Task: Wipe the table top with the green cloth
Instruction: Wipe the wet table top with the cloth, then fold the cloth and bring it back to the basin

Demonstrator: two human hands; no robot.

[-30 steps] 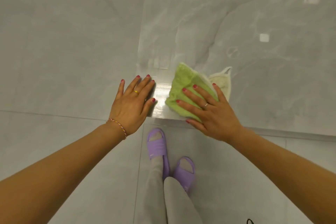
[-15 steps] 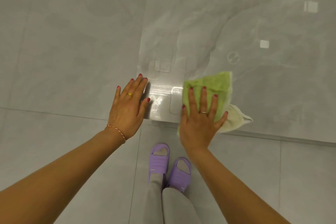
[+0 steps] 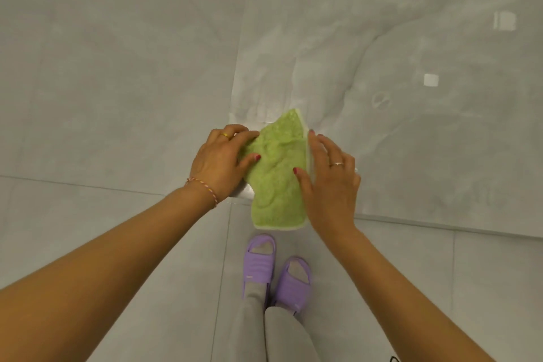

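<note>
The green cloth lies at the near left corner of the glossy grey marble table top, with its lower end hanging past the table's front edge. My left hand grips the cloth's left edge, thumb on top. On the opposite side, my right hand holds the right edge, thumb pressed onto the green face and fingers curled behind the pale rim.
The table's front edge runs to the right, and its left edge runs away from me. Grey floor tiles lie to the left. My feet in purple slippers stand just below the corner.
My right hand stopped pressing flat on the cloth and took its right edge. My left hand left the table corner and took the left edge. The cloth slid back to the corner.
</note>
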